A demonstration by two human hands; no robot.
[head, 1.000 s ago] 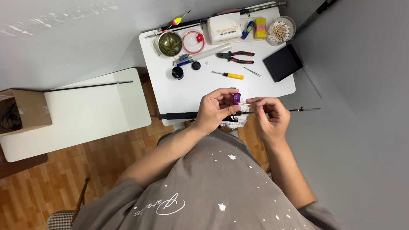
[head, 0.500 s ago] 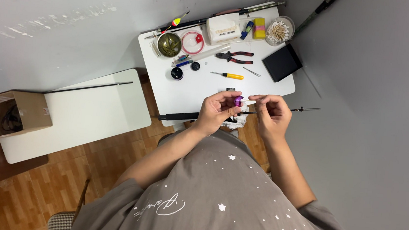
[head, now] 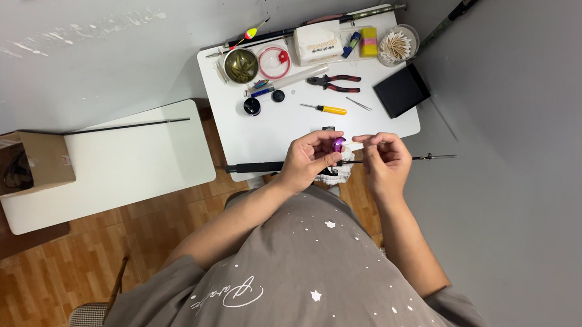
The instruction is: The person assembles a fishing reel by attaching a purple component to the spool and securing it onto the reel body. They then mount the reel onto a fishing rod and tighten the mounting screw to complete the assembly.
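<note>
Fingers of the left hand [head: 308, 159] pinch a small purple spool [head: 339, 145]; right hand [head: 385, 162] fingers close on something too small to tell.

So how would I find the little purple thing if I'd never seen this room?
Look at the small white table in the corner, covered with tools. At its near edge the person's two hands meet over a thin black rod. The purple thing is pinched in the left hand, close to the right hand; it is the only purple item there, smaller than the yellow screwdriver behind it.
</note>
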